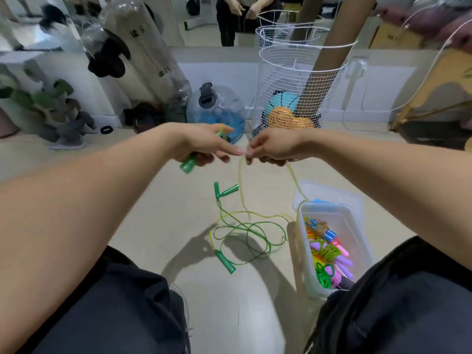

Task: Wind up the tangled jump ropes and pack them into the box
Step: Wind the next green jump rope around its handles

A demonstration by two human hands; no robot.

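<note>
— Two hands up over the floor. What has each got?

— The left hand (pixel 204 146) is curled round a green handle (pixel 188 165), whose end sticks out below the fist. The right hand (pixel 268 149) pinches a yellow-green rope (pixel 241 185) between its fingertips, right beside the left forefinger.

— Where does that rope go?

— Two strands hang down from the pinch. One drops to a loose tangle (pixel 245 233) on the floor, the other runs over the rim of the clear plastic box (pixel 357 226) (it stands by the right knee).

— And in the box?

— Wound ropes (pixel 329 261) in orange, pink, purple and green, with blue handles on top.

— Anything else lying about?

— Three more green handles (pixel 224 261) lie in the tangle. Behind the hands stands a white wire basket (pixel 293 98) with balls inside.
</note>
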